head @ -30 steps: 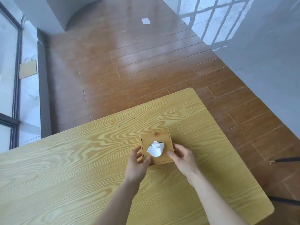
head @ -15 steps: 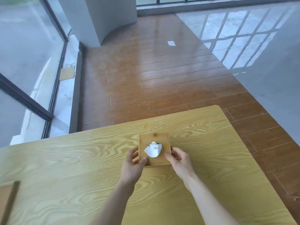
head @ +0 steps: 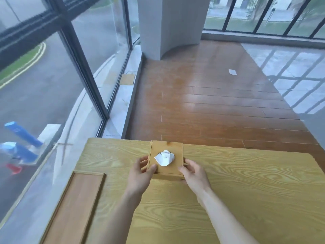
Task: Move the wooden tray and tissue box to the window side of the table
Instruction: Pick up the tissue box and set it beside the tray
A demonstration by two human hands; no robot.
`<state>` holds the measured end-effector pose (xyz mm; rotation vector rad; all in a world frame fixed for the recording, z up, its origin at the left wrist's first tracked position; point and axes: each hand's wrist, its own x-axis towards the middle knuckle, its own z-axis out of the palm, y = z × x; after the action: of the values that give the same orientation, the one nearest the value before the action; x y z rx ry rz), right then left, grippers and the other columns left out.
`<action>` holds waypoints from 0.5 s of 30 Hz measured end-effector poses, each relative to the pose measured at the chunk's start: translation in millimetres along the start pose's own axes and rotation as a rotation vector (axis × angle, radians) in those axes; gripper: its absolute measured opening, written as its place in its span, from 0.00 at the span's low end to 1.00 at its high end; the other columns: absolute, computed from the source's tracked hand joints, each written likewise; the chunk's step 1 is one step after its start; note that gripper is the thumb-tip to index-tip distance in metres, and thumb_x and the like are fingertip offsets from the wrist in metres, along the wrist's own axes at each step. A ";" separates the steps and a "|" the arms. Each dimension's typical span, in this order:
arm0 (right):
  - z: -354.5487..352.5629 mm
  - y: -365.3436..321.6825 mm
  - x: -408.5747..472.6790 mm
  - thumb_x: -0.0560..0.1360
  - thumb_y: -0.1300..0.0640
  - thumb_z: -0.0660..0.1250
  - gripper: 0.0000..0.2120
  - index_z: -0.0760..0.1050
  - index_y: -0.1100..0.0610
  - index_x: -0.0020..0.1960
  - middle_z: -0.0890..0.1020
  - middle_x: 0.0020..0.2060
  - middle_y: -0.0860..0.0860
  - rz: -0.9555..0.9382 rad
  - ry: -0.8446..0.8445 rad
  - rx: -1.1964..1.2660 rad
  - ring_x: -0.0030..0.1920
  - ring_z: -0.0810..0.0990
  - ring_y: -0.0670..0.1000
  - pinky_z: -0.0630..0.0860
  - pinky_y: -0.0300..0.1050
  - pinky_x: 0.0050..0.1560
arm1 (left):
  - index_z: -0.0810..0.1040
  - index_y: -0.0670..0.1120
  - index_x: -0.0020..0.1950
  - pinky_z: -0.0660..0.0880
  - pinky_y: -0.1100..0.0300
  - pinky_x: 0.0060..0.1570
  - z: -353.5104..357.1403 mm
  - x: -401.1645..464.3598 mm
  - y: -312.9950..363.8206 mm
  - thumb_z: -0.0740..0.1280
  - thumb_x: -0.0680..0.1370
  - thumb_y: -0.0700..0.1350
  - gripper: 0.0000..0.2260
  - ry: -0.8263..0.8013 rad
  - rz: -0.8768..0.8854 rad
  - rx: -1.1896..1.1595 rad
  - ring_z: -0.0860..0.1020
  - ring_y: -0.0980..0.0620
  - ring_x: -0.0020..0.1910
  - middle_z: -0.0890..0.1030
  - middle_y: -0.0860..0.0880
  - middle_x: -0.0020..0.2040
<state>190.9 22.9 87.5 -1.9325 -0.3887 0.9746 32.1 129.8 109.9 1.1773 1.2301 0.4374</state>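
Note:
A square wooden tissue box (head: 173, 148) with a white tissue (head: 164, 157) sticking out of its top is near the table's far edge. My left hand (head: 140, 175) grips its left side and my right hand (head: 193, 174) grips its right side. The long flat wooden tray (head: 77, 206) lies on the left part of the table (head: 246, 191), beside the window, apart from both hands.
Tall glass windows (head: 52, 76) with dark frames run along the left, close to the table's left edge. Beyond the far edge is wooden floor (head: 202, 103), a white pillar (head: 168, 23) and a scrap of paper (head: 232, 72).
Both hands have carried the tissue box leftward toward the window end of the table. The view swung left, bringing the wooden tray and the windows into sight.

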 end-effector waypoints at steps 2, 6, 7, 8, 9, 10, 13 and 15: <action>44.4 -13.2 3.0 0.74 0.49 0.74 0.25 0.79 0.49 0.70 0.87 0.54 0.45 -0.008 -0.021 -0.018 0.57 0.85 0.47 0.82 0.59 0.64 | 0.75 0.54 0.66 0.73 0.63 0.45 -40.4 13.0 -1.0 0.71 0.77 0.45 0.18 0.027 0.006 -0.038 0.78 0.61 0.53 0.78 0.57 0.58; 122.8 -30.6 11.3 0.73 0.49 0.74 0.25 0.80 0.50 0.70 0.87 0.55 0.46 -0.013 -0.058 -0.035 0.57 0.85 0.47 0.82 0.58 0.64 | 0.76 0.54 0.63 0.75 0.60 0.47 -111.7 38.2 -5.6 0.71 0.77 0.44 0.15 0.092 0.015 -0.065 0.78 0.61 0.51 0.78 0.60 0.56; 140.0 -34.1 13.7 0.73 0.49 0.73 0.25 0.80 0.50 0.70 0.87 0.55 0.46 -0.009 -0.068 -0.038 0.57 0.85 0.48 0.82 0.58 0.64 | 0.77 0.54 0.63 0.76 0.58 0.49 -127.6 45.5 -8.1 0.71 0.77 0.44 0.15 0.104 0.013 -0.067 0.79 0.60 0.51 0.79 0.58 0.57; 156.0 -37.3 15.7 0.73 0.48 0.73 0.24 0.81 0.49 0.68 0.87 0.54 0.45 -0.004 -0.075 -0.037 0.57 0.85 0.48 0.82 0.58 0.64 | 0.77 0.54 0.63 0.77 0.57 0.50 -142.1 52.3 -10.4 0.71 0.77 0.43 0.15 0.112 0.012 -0.068 0.79 0.59 0.51 0.79 0.57 0.58; 171.3 -39.9 17.3 0.72 0.48 0.73 0.21 0.83 0.47 0.65 0.88 0.52 0.45 0.000 -0.079 -0.033 0.56 0.86 0.48 0.82 0.58 0.63 | 0.78 0.54 0.62 0.77 0.59 0.49 -155.3 58.9 -12.7 0.70 0.77 0.43 0.14 0.118 0.013 -0.069 0.79 0.59 0.51 0.79 0.56 0.58; 185.8 -41.1 19.5 0.72 0.49 0.74 0.18 0.84 0.45 0.62 0.88 0.50 0.45 0.007 -0.080 -0.032 0.55 0.86 0.48 0.83 0.58 0.62 | 0.77 0.55 0.61 0.75 0.62 0.45 -167.0 65.1 -14.1 0.70 0.78 0.42 0.14 0.126 0.016 -0.074 0.79 0.60 0.51 0.79 0.57 0.57; 223.0 -39.9 30.1 0.73 0.51 0.76 0.16 0.84 0.45 0.61 0.88 0.49 0.46 0.018 -0.069 -0.029 0.54 0.86 0.49 0.83 0.60 0.61 | 0.76 0.58 0.60 0.70 0.68 0.41 -195.0 85.4 -21.0 0.69 0.79 0.42 0.14 0.138 0.021 -0.076 0.76 0.64 0.50 0.77 0.61 0.54; 242.5 -36.6 37.8 0.75 0.54 0.76 0.18 0.83 0.49 0.65 0.88 0.51 0.47 0.036 -0.056 -0.030 0.55 0.86 0.50 0.83 0.59 0.62 | 0.76 0.58 0.62 0.70 0.67 0.42 -208.2 98.4 -28.2 0.68 0.79 0.43 0.15 0.124 0.001 -0.073 0.76 0.62 0.54 0.77 0.62 0.55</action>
<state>34.5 207.7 33.2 -1.9485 -0.4036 1.0541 -127.0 291.4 60.8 1.1017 1.3090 0.5587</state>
